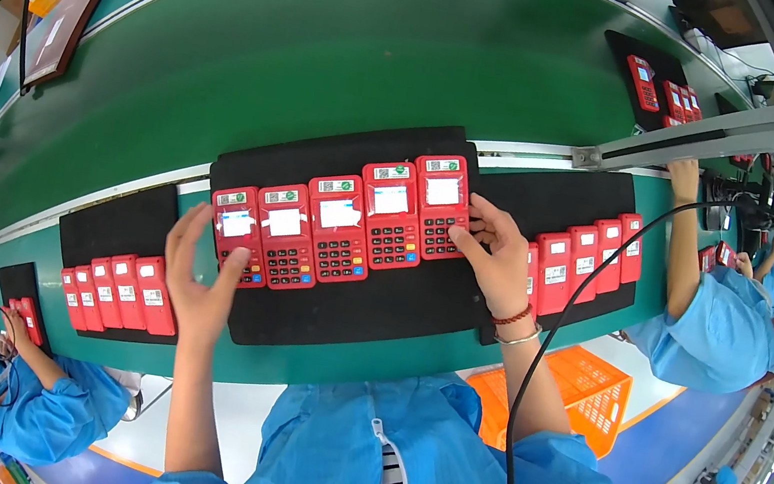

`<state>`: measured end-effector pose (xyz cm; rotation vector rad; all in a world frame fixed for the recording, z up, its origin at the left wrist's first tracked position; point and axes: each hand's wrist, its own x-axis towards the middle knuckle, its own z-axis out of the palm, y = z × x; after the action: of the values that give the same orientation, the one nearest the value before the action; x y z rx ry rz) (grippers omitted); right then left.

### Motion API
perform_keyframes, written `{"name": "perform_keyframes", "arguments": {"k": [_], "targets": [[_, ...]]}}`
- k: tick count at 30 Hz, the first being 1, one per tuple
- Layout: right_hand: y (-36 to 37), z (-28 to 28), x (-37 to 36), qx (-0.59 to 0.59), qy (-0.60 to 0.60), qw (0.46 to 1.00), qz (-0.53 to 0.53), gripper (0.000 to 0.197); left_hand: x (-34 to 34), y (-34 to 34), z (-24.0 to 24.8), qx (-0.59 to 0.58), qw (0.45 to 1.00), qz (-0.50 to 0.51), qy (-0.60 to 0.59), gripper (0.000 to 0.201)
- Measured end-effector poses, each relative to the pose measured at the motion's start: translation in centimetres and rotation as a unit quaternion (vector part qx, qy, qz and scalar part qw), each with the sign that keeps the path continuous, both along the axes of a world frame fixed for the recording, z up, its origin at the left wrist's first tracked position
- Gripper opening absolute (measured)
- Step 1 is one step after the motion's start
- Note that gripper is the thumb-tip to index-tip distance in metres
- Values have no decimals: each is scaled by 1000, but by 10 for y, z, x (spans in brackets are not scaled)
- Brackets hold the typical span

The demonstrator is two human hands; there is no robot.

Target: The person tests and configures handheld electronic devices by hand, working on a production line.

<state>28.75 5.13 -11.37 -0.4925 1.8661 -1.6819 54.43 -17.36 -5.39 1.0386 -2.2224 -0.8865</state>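
Observation:
Several red payment terminals with lit screens and dark keypads stand side by side, face up, on a black mat (313, 326) in front of me. My left hand (195, 285) is open at the left end of the row, its thumb against the lower part of the leftmost payment terminal (234, 221) and its fingers spread beside it. At the other end, my right hand (496, 255) grips the right edge of the rightmost payment terminal (442, 190). Its thumb lies by the keypad and its other fingers are bent at the side. Between them is the middle payment terminal (338, 216).
More red terminals lie face down on black mats to the left (128, 294) and right (583, 258). A black cable (518, 415) hangs past my right forearm. Beneath the table edge is an orange crate (600, 398). Co-workers in blue sit on both sides.

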Motion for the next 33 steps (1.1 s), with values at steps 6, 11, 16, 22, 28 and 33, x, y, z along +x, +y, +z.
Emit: {"name": "perform_keyframes", "arguments": {"k": [6, 11, 16, 22, 28, 33], "targets": [[-1, 5, -4, 100, 58, 993, 27, 55, 39, -9, 0, -14, 995, 77, -62, 47], [10, 3, -8, 29, 83, 993, 81, 63, 78, 6, -17, 107, 987, 112, -39, 44], [17, 20, 2, 214, 366, 903, 71, 87, 83, 49, -18, 323, 930, 165, -53, 52], [1, 24, -4, 22, 50, 998, 5, 67, 56, 41, -4, 364, 920, 138, 44, 43], [-105, -1, -108, -106, -12, 994, -16, 38, -41, -76, -25, 255, 961, 28, 101, 39], [-128, -16, -110, 35, 210, 977, -24, 46, 0, -91, -43, 33, 997, 64, 19, 49]]}}
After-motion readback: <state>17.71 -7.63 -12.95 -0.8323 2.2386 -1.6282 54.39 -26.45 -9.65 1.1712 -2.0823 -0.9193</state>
